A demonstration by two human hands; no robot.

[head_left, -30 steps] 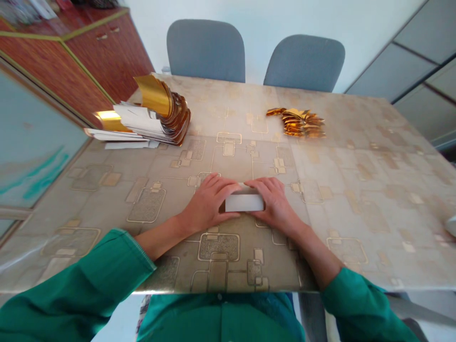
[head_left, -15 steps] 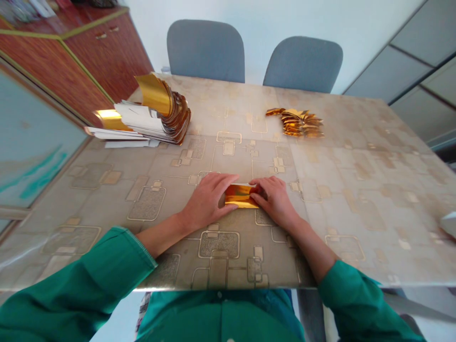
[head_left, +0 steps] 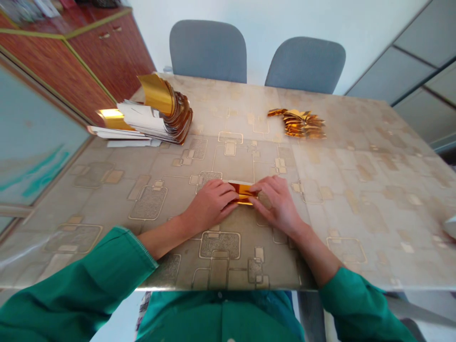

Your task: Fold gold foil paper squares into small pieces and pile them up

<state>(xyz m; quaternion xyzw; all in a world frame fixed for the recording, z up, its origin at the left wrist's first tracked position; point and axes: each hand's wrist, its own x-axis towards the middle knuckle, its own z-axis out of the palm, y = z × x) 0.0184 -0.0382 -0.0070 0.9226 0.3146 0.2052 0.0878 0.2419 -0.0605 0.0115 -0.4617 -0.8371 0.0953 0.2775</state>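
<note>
A small strip of shiny gold foil paper, creased lengthwise, lies on the table in front of me. My left hand closes over its left end, the fingers pressed together along it. At the other end my right hand grips the paper between thumb and fingers. Parts of both ends are hidden under the fingers. Farther back to the right is a pile of folded gold foil pieces. On the back left stands a thick stack of gold foil sheets with white backs, some bent upward.
The table has a patterned cover, and its near edge runs close to my body. Two grey chairs stand behind it against the wall. A reddish wooden cabinet is at the back left. A white object shows at the right edge.
My left hand's fingers have curled down from a spread arch onto the paper's left end. My right hand has shifted slightly, its thumb and fingers still at the right end. The view moved a little.
</note>
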